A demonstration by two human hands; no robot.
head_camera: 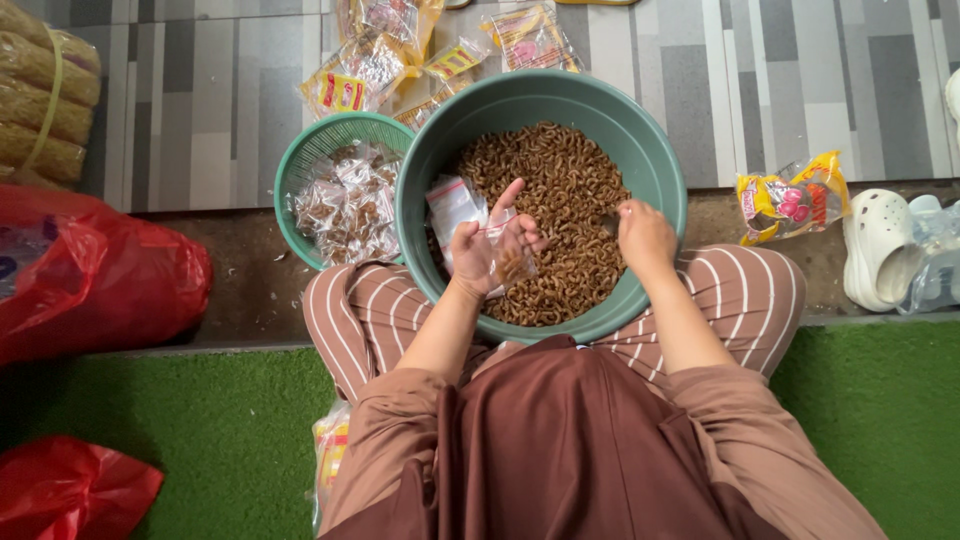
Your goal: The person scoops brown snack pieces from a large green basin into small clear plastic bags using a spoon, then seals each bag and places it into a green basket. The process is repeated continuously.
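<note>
A big green basin [660,170] rests on my lap, filled with brown curly snack pieces [560,180]. My left hand [482,250] holds a small clear plastic bag [455,205] over the snacks, fingers spread around its mouth. My right hand [645,235] is closed on a small scoop or pinch of snacks inside the basin; what it grips is hard to make out.
A smaller green basket [300,150] with several filled clear packets [345,205] sits left of the basin. Yellow snack packs [345,85] lie on the tiled floor beyond, another pack [790,200] at right beside white clogs [880,250]. Red plastic bags [90,275] lie left on green turf [230,430].
</note>
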